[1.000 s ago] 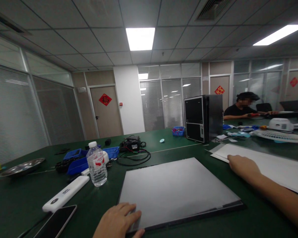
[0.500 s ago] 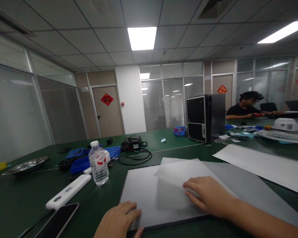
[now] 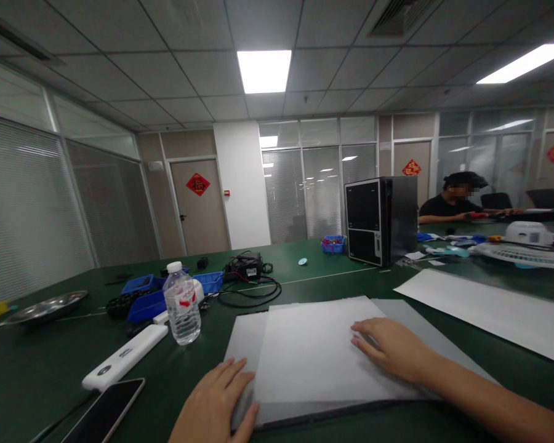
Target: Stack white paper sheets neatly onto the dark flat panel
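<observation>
A flat panel with a dark rim lies on the green table in front of me. On it rests a white sheet, and a greyish sheet shows from beneath at the right. My left hand is at the panel's near left corner, fingers stretched out along the edge, thumb apart. My right hand lies on the right part of the white sheet with its fingers extended. Neither hand grips anything that I can see; the underside of the right palm is hidden.
Left of the panel are a water bottle, a white power bank and a phone. Behind stand blue trays, a cabled adapter and a computer case. Another white board lies right; a person sits beyond.
The white sheet has turned and flattened, now lying squarer over the panel. My right hand has shifted slightly right and away; my left hand's fingers reach a little further up the left edge.
</observation>
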The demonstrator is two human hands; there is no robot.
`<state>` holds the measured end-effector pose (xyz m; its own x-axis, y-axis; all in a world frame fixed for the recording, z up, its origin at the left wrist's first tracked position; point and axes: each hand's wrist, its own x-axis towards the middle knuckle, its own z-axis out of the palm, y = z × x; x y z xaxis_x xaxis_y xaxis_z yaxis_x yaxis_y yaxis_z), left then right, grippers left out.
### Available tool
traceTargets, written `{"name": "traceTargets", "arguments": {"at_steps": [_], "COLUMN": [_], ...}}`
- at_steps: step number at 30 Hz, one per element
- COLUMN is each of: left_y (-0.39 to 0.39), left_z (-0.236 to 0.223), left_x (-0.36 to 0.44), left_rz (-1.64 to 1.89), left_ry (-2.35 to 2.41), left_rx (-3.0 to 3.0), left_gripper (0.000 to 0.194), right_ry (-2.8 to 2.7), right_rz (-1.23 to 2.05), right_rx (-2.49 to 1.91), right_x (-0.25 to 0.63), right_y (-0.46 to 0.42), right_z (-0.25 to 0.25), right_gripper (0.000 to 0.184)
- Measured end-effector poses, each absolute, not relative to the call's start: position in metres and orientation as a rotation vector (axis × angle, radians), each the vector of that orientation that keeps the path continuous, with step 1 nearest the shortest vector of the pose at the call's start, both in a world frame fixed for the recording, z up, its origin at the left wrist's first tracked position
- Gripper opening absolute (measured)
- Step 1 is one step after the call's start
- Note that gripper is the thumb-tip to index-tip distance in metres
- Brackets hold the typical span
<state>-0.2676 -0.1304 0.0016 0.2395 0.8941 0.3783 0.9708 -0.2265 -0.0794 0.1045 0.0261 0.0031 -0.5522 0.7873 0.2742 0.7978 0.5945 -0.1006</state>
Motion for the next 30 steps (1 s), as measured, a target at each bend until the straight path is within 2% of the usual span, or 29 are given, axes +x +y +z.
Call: {"name": "traceTargets", "arguments": {"at_steps": [3,7,13,20,26,30], "left_y": [-0.126,-0.117,-0.109,-0.107,-0.105,-0.104], "left_z": [-0.004,-0.011,-0.015,-0.015,-0.022,-0.021], "left_x": [-0.275,-0.285,-0.293,-0.292,-0.297,-0.297], "left_rz": [-0.421,-0.415,-0.526,-0.479,-0.486,-0.409], "left_ry": [-1.934,-2.201,-2.28,-2.328,-2.244,-2.285], "left_rx": [-2.105,-2.064,-2.107,-2.147,-2.13,-2.128], "left_gripper": [0.053,0.064,0.063,0.07,0.063,0.06], "right_ry": [-2.462,-2.514,-2.608,-2.624,-2.632,-2.51], "right_rz": [-0.109,-0.172,-0.079,-0.06,0.005,-0.063], "right_rx": [-1.305,-1.342,-1.191,-1.109,-1.036,-1.202], "right_x": [0.105,0.106,0.103,0.098,0.096,0.111], "right_y": [0.028,0.028,0.019,0.011,0.009,0.039], "right_z": [0.001,0.006,0.013,0.014,0.01,0.001], "right_gripper": [0.057,0.05,0.045,0.045,0.045,0.048]}}
